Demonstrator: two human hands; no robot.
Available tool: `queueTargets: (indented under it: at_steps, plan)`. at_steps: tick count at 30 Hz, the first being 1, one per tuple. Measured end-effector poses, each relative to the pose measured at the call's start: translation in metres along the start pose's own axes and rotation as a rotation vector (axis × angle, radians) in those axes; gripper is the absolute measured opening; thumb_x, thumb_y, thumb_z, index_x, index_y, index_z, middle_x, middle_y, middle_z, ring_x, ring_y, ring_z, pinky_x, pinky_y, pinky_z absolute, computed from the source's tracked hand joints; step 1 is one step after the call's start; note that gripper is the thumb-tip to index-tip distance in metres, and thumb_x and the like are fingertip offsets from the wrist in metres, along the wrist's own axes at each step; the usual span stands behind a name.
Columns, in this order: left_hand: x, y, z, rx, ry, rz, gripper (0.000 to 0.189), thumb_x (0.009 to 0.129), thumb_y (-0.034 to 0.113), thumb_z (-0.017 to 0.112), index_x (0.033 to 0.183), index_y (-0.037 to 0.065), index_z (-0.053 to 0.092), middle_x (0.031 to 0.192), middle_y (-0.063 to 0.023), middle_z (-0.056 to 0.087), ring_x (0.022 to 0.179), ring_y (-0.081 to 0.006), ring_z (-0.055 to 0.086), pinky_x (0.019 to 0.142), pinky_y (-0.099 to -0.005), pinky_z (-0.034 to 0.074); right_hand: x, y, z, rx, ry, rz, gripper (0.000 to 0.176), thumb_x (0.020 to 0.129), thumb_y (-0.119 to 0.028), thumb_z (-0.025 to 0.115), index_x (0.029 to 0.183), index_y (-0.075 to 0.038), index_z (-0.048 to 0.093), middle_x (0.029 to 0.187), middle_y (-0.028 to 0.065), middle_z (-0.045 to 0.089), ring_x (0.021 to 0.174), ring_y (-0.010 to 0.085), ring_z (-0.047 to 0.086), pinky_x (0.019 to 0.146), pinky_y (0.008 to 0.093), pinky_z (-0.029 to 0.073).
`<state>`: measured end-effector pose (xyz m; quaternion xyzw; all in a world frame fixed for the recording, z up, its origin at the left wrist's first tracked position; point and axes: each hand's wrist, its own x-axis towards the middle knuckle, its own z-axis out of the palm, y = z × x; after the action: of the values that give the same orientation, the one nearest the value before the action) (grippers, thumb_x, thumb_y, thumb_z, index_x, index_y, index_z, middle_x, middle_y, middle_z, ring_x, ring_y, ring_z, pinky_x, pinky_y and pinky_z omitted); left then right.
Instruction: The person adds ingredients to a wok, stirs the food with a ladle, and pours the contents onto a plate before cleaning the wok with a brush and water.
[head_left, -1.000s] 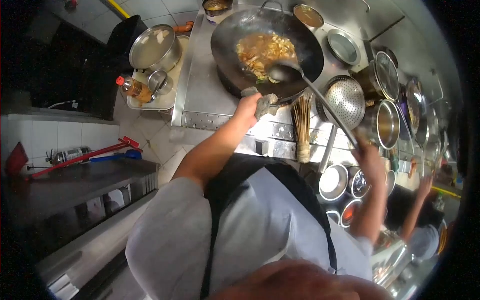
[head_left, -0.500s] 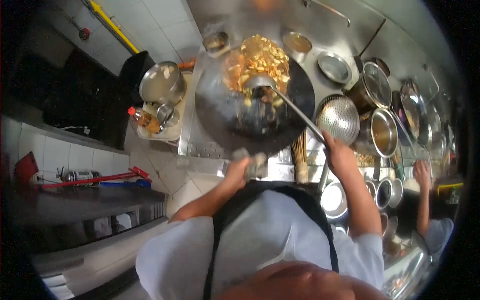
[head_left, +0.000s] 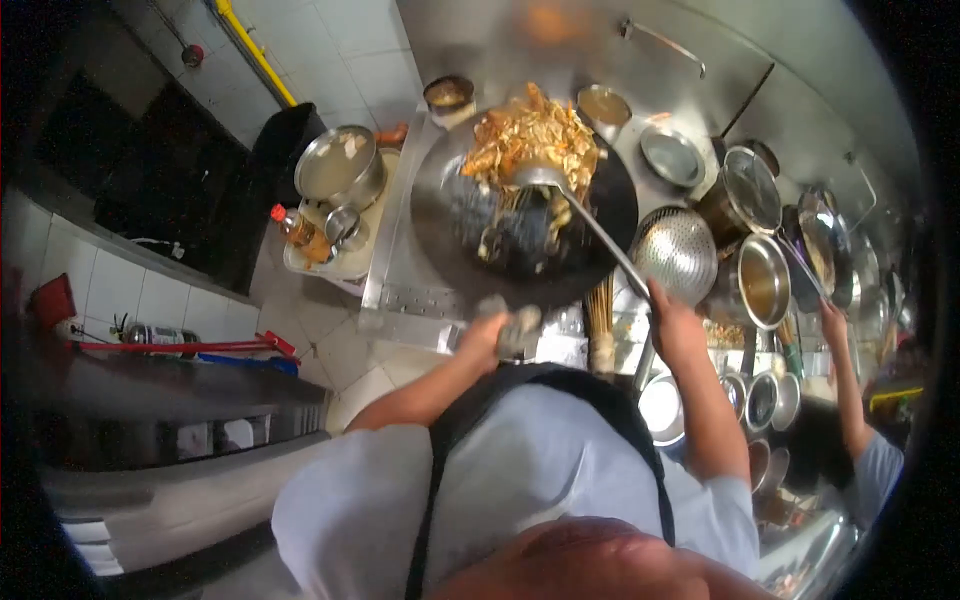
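Wok (head_left: 450,225) is over a steel counter (head_left: 397,258) near a white-tiled wall (head_left: 355,35).

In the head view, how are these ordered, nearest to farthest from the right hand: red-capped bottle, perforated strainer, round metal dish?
1. Perforated strainer, just above the right hand in view.
2. Round metal dish, farther up, right of the wok.
3. Red-capped bottle, left of the wok.
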<state>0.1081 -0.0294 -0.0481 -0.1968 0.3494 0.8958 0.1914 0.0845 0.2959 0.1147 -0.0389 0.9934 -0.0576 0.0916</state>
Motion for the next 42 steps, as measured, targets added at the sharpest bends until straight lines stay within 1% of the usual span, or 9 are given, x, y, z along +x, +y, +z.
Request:
queueTargets:
  at_steps: [5, 8, 14, 18, 20, 23, 32, 38, 42]
  plan:
    - [0.009, 0.053, 0.059, -0.112, 0.184, -0.113, 0.027, 0.099, 0.02, 0.051, 0.112, -0.002, 0.06, 0.107, -0.0178, 0.068, 0.092, -0.0304, 0.071, 0.079, -0.044, 0.061, -0.038, 0.01, -0.11, 0.137, -0.145, -0.057, 0.055, 0.088, -0.013, 0.067, 0.141, -0.019, 0.054, 0.101, 0.0214, 0.069, 0.092, 0.036, 0.068, 0.082, 0.0449, 0.051]
    - [0.025, 0.078, 0.084, -0.091, -0.054, 0.003, 0.03, 0.1, 0.024, 0.048, 0.109, -0.001, 0.062, 0.099, -0.0177, 0.071, 0.086, -0.032, 0.072, 0.077, -0.0445, 0.061, -0.021, -0.004, -0.111, -0.074, -0.15, -0.184, 0.054, 0.089, -0.013, 0.06, 0.142, -0.022, 0.052, 0.089, 0.0202, 0.068, 0.08, 0.0373, 0.068, 0.073, 0.0482, 0.054]
    - [0.017, 0.001, 0.004, 0.129, 0.206, -0.06, 0.023, 0.094, 0.01, 0.055, 0.116, 0.002, 0.06, 0.108, -0.0143, 0.067, 0.093, -0.0261, 0.07, 0.084, -0.044, 0.058, -0.005, -0.028, 0.003, -0.06, -0.002, 0.082, 0.056, 0.091, -0.015, 0.06, 0.146, -0.017, 0.045, 0.098, 0.023, 0.067, 0.087, 0.0406, 0.067, 0.076, 0.0499, 0.053]
    - [-0.022, 0.027, 0.024, 0.136, 0.026, -0.031, 0.027, 0.099, 0.023, 0.053, 0.112, 0.002, 0.064, 0.11, -0.01, 0.068, 0.096, -0.0245, 0.068, 0.081, -0.0372, 0.056, -0.047, 0.03, 0.026, 0.433, 0.063, 0.023, 0.055, 0.086, -0.008, 0.067, 0.14, -0.012, 0.055, 0.082, 0.0169, 0.066, 0.069, 0.026, 0.064, 0.071, 0.0371, 0.052]
    - [0.025, 0.045, 0.038, -0.104, 0.238, -0.142, 0.018, 0.093, 0.015, 0.056, 0.102, 0.002, 0.065, 0.093, -0.0135, 0.071, 0.082, -0.0258, 0.072, 0.069, -0.0392, 0.061, -0.059, 0.021, 0.0, 0.478, -0.026, 0.147, 0.05, 0.087, -0.007, 0.067, 0.136, -0.007, 0.058, 0.078, 0.0113, 0.064, 0.068, 0.0123, 0.054, 0.067, 0.0298, 0.048]
    - [0.057, 0.075, 0.062, -0.071, -0.032, -0.028, 0.026, 0.097, 0.021, 0.051, 0.102, -0.001, 0.065, 0.096, -0.0149, 0.072, 0.082, -0.0265, 0.072, 0.071, -0.0403, 0.062, -0.054, 0.016, -0.004, 0.549, -0.01, 0.189, 0.049, 0.088, -0.008, 0.067, 0.135, 0.0, 0.056, 0.087, 0.0104, 0.067, 0.069, 0.0128, 0.053, 0.067, 0.029, 0.048]
    - [0.131, 0.049, 0.037, -0.081, 0.024, -0.126, 0.023, 0.093, 0.019, 0.058, 0.1, -0.002, 0.065, 0.093, -0.0146, 0.07, 0.084, -0.0271, 0.07, 0.079, -0.0427, 0.06, -0.015, 0.005, -0.078, 0.244, -0.035, 0.045, 0.053, 0.086, -0.013, 0.067, 0.138, -0.012, 0.056, 0.108, 0.0236, 0.068, 0.096, 0.0391, 0.067, 0.084, 0.0416, 0.051]
    - [0.029, 0.049, 0.069, -0.196, 0.098, -0.058, 0.019, 0.096, 0.012, 0.053, 0.105, -0.001, 0.064, 0.098, -0.0144, 0.071, 0.087, -0.0268, 0.072, 0.077, -0.0418, 0.06, -0.027, -0.02, -0.154, -0.059, -0.313, 0.013, 0.055, 0.084, -0.013, 0.067, 0.138, -0.018, 0.057, 0.103, 0.0209, 0.068, 0.091, 0.0404, 0.065, 0.08, 0.0467, 0.051]
    - [0.045, 0.058, 0.074, -0.089, 0.046, -0.064, 0.018, 0.095, 0.015, 0.055, 0.1, 0.003, 0.067, 0.094, -0.0108, 0.07, 0.08, -0.0233, 0.071, 0.071, -0.039, 0.058, 0.01, -0.022, -0.088, -0.062, -0.146, -0.038, 0.052, 0.089, -0.013, 0.058, 0.14, -0.019, 0.054, 0.094, 0.0241, 0.067, 0.086, 0.041, 0.065, 0.077, 0.049, 0.051]
